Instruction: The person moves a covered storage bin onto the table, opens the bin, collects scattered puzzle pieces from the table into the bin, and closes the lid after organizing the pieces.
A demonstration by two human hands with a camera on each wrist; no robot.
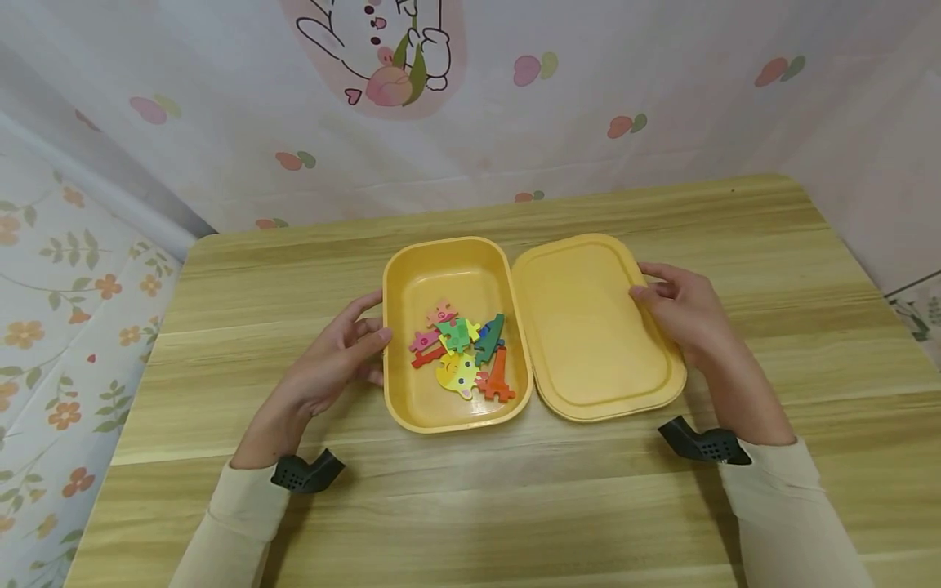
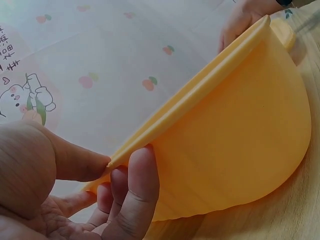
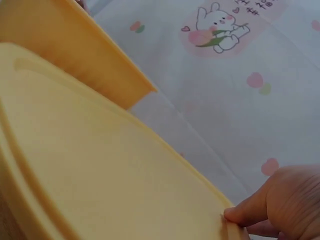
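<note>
A yellow rectangular box stands uncovered on the table. Inside lie several colourful puzzle pieces: a green piece, a yellow piece with an animal face, an orange piece, a red one and pink ones, partly overlapping. My left hand grips the box's left rim, thumb on top and fingers against the outer wall. Beside the box on the right is its yellow lid, the near long edge close against the box. My right hand pinches the lid's right edge, thumb on top.
The wood-grain table extends around the box and lid. Behind it hangs a white curtain with fruit prints and a cartoon rabbit; floral fabric lies beyond the left edge. Black wrist mounts sit near both cuffs.
</note>
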